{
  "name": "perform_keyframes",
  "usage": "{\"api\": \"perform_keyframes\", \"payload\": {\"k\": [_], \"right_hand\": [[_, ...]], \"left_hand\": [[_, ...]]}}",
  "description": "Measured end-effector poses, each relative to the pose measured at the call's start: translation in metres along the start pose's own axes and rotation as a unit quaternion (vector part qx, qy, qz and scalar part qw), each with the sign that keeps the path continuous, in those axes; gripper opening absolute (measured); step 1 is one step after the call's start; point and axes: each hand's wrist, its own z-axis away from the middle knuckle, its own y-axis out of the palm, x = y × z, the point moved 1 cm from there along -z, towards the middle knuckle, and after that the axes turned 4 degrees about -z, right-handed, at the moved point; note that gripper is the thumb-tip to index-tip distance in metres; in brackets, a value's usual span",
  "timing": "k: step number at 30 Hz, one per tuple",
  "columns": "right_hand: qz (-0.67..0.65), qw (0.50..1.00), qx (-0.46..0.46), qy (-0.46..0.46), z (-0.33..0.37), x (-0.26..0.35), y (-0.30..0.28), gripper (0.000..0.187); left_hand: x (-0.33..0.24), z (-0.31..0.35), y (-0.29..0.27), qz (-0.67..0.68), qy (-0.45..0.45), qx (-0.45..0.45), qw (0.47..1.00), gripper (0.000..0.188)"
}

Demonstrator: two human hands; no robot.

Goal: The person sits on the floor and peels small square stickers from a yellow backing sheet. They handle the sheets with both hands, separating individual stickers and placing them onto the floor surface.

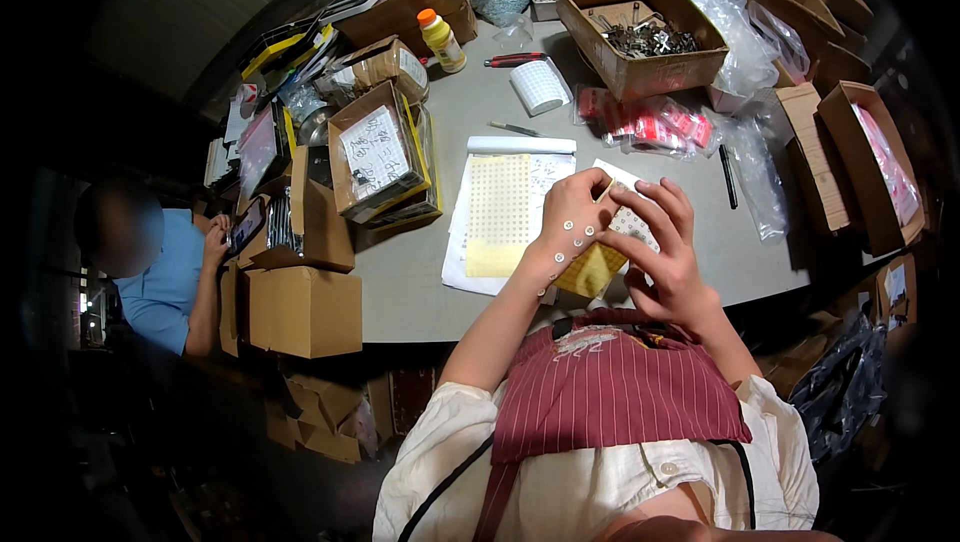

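Both my hands meet over the near part of the table, around a sheet of small round stickers with a yellow part below it. My left hand is closed at the sheet's upper left edge; its fingertips are partly hidden. Several round white stickers dot the back of this hand and the wrist. My right hand curls over the sheet from the right, index fingertip close to the left hand. Left of them a yellow sticker sheet lies flat on white paper.
Cardboard boxes crowd the table's left side, beside a person in blue with a phone. Behind stand a yellow bottle, a white label roll and a box of metal parts. Red-white packets and a black pen lie right.
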Motion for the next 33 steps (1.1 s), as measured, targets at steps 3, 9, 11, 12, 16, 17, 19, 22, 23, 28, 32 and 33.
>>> {"api": "perform_keyframes", "payload": {"k": [3, 9, 11, 12, 16, 17, 19, 22, 23, 28, 32, 33], "right_hand": [[0.018, 1.0, 0.004, -0.023, -0.002, 0.008, 0.003, 0.054], [-0.011, 1.0, 0.008, -0.026, 0.005, 0.013, 0.011, 0.044], [0.007, 1.0, 0.014, -0.012, 0.004, 0.014, 0.016, 0.042], [0.016, 1.0, 0.016, -0.006, 0.003, 0.015, 0.017, 0.041], [-0.001, 0.999, -0.002, -0.035, 0.004, 0.022, 0.017, 0.044], [-0.005, 1.0, 0.005, -0.025, 0.003, 0.026, 0.017, 0.046], [-0.003, 1.0, 0.009, -0.019, 0.001, 0.024, 0.021, 0.046], [-0.008, 1.0, 0.005, -0.026, 0.005, 0.024, 0.022, 0.048], [-0.014, 0.999, 0.002, -0.032, 0.007, 0.026, 0.022, 0.048], [-0.002, 0.999, 0.03, -0.039, 0.006, 0.025, 0.028, 0.047], [-0.008, 0.999, 0.026, -0.034, 0.004, 0.027, 0.027, 0.048], [-0.018, 0.998, 0.02, -0.05, 0.005, 0.028, 0.028, 0.048]], "left_hand": [[0.001, -0.003, 0.002, 0.019, 0.006, -0.003, 1.0, 0.025], [0.01, -0.008, 0.006, 0.073, -0.006, 0.005, 0.997, 0.031], [0.004, -0.009, 0.003, 0.071, -0.023, 0.017, 0.997, 0.032], [0.003, -0.008, 0.003, 0.069, -0.032, 0.022, 0.997, 0.033], [0.006, -0.007, 0.006, 0.08, -0.032, 0.01, 0.996, 0.031], [0.007, -0.007, 0.007, 0.062, -0.026, 0.0, 0.998, 0.03], [0.013, -0.009, 0.01, 0.057, -0.026, 0.0, 0.998, 0.031], [0.01, -0.009, 0.009, 0.06, -0.028, 0.003, 0.998, 0.032], [0.009, -0.007, 0.008, 0.061, -0.031, 0.003, 0.998, 0.032], [0.012, -0.01, 0.009, 0.072, -0.026, -0.005, 0.997, 0.032], [0.014, -0.011, 0.01, 0.077, -0.036, -0.001, 0.996, 0.031], [0.017, -0.012, 0.012, 0.075, -0.03, -0.003, 0.997, 0.029]]}}
